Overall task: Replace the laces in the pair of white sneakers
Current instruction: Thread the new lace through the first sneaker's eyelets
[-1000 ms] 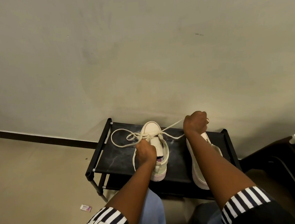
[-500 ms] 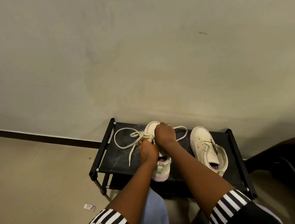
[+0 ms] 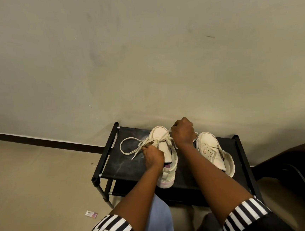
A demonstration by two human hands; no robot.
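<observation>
Two cream-white low sneakers stand on the top shelf of a low black metal-framed shoe rack [image 3: 105, 172] set against the wall; the left white sneaker [image 3: 165, 151] sits near the middle of the shelf, toe toward the back edge, its pale pinkish heel sole overhanging the front edge; a flat cream shoelace [image 3: 130, 148] runs through its upper eyelets, loops out over the shelf toward the back left corner, and one loose tip lies on the dusty black surface; the right white sneaker [image 3: 214, 151] stands just beside it toward the right edge, its eyelets bare and its tongue folded open.

The left hand [image 3: 152, 156] rests on the tongue of the left sneaker, fingers curled and pinching the lace where it bunches at the eyelets; the right hand [image 3: 182, 132] is above the toe, near the back edge, fingers closed tight around a strand drawn taut from the eyelets; striped black-and-white sleeves [image 3: 117, 229] cover the upper arms.
</observation>
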